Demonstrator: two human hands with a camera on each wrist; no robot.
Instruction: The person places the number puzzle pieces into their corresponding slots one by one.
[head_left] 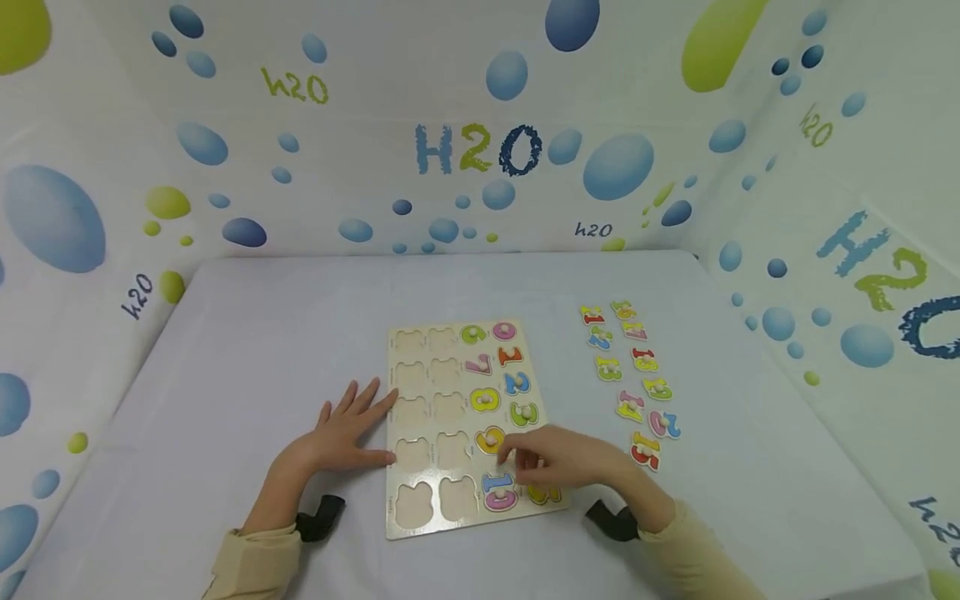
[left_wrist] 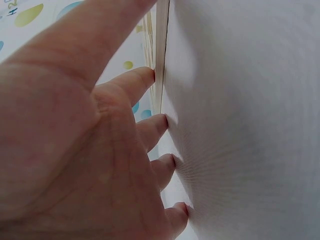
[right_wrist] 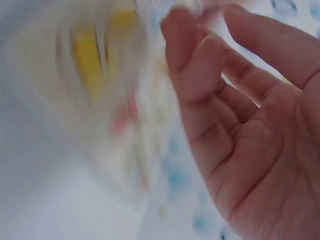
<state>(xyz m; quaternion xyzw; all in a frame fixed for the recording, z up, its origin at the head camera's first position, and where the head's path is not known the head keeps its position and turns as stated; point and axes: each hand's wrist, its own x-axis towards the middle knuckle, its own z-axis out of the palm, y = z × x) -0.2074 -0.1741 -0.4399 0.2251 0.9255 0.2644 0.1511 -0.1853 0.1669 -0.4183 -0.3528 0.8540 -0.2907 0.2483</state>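
A wooden number puzzle board (head_left: 447, 472) lies on the white table. My left hand (head_left: 341, 436) rests beside its left edge, fingers spread, with the thumb and index fingertips at the edge. In the left wrist view, the fingertips of the left hand (left_wrist: 110, 145) touch the cloth and the board's side. Over the lower right of the board hovers my right hand (head_left: 562, 454), its fingers loosely bent and holding nothing. It partly covers a yellow number piece (head_left: 555, 493). Near its fingertips sit the orange 9 (head_left: 491, 439) and the blue-and-pink 10 (head_left: 500, 493). The right wrist view is blurred.
Right of the board lie several loose number pieces in two columns, including the red 15 (head_left: 645, 451) and the green 13 (head_left: 608, 368). The board's two left columns hold bare recesses (head_left: 413, 504). A patterned curtain (head_left: 360, 183) stands behind the table.
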